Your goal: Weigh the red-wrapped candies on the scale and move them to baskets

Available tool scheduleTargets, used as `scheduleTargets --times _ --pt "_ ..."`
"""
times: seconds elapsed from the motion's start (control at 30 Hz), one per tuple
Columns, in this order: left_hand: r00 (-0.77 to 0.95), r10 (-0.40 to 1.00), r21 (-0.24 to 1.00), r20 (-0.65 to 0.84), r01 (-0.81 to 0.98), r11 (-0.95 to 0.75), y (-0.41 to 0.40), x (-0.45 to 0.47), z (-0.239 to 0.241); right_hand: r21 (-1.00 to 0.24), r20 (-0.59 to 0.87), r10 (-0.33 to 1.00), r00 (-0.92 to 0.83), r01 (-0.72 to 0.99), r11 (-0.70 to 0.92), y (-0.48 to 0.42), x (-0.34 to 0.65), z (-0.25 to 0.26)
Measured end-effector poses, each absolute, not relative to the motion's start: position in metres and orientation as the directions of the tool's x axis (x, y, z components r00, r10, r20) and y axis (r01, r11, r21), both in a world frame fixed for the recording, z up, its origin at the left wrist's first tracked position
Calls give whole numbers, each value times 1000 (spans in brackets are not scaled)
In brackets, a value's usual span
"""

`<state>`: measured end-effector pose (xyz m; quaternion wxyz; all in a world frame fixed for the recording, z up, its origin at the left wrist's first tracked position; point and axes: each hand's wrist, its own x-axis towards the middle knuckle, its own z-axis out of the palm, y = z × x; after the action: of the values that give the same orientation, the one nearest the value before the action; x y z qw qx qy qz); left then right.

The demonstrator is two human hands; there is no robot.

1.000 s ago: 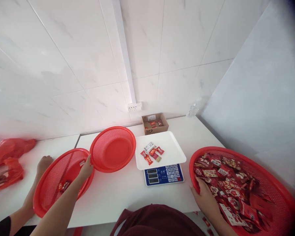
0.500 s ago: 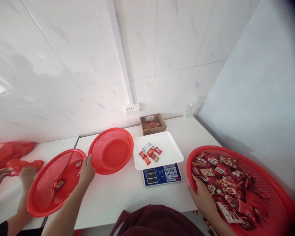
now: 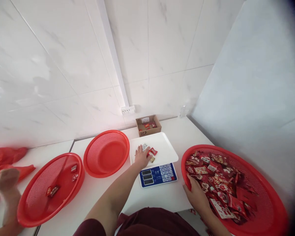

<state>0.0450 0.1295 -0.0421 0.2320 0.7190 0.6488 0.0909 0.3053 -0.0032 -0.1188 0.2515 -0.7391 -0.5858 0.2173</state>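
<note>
My left hand (image 3: 142, 158) is over the white tray (image 3: 166, 144) of a digital scale (image 3: 158, 175). Its fingers are stretched out and touch small wrapped snack packets (image 3: 153, 151), partly covering them. My right hand (image 3: 197, 193) grips the near left rim of a large red basket (image 3: 267, 183), thumb outside and fingers inside. Many red snack packets (image 3: 217, 180) fill that basket.
A red basket without contents (image 3: 107, 154) stands left of the scale. Further left, another red basket (image 3: 61, 200) holds a few packets. Behind the tray is a cardboard box (image 3: 149, 131) with packets. A co-worker's blurred hand (image 3: 7, 182) is near red plastic bags (image 3: 8, 155).
My left hand has left the rim area of the left baskets and moved right onto the packets on the tray. My right hand keeps its hold. The co-worker's hand has shifted left.
</note>
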Motion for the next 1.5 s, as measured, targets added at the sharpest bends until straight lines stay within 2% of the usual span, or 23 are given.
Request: scheduleTargets --times 0.33,0.53,0.73,0.77,0.83,0.93,1.0,1.13,1.33,1.4,1.5 --pt "52 988 479 -143 877 23 165 37 -35 -602 -57 975 214 772 -205 -2 305 -118" --pt "-97 995 493 14 866 78 156 -5 -18 -606 -74 977 200 769 -203 -2 306 -121" --pt "-340 923 418 178 876 243 123 -70 -3 -610 -76 978 195 767 -200 -3 307 -123" --pt "-327 925 400 194 887 230 117 -70 -6 -611 -76 978 195 766 -200 -2 308 -123" --pt "-195 964 364 183 924 118 109 -59 -15 -611 -84 977 195 764 -206 -2 308 -123" --pt "143 990 350 17 926 -140 103 -21 -35 -603 -120 975 188 766 -221 -2 308 -121" --pt "277 955 358 -103 906 -224 105 8 -47 -594 -141 973 180 771 -229 -2 307 -120" --pt "354 921 315 -164 903 -291 118 50 -59 -577 -164 970 180 780 -242 -1 305 -116" --pt "472 879 261 -75 860 -439 137 69 -57 -573 -200 960 194 772 -275 -1 301 -102" --pt "468 882 250 -51 861 -442 138 68 -55 -578 -218 957 191 765 -284 0 300 -99" --pt "452 886 261 -105 872 -414 141 67 -54 -576 -225 955 192 765 -289 0 299 -97"
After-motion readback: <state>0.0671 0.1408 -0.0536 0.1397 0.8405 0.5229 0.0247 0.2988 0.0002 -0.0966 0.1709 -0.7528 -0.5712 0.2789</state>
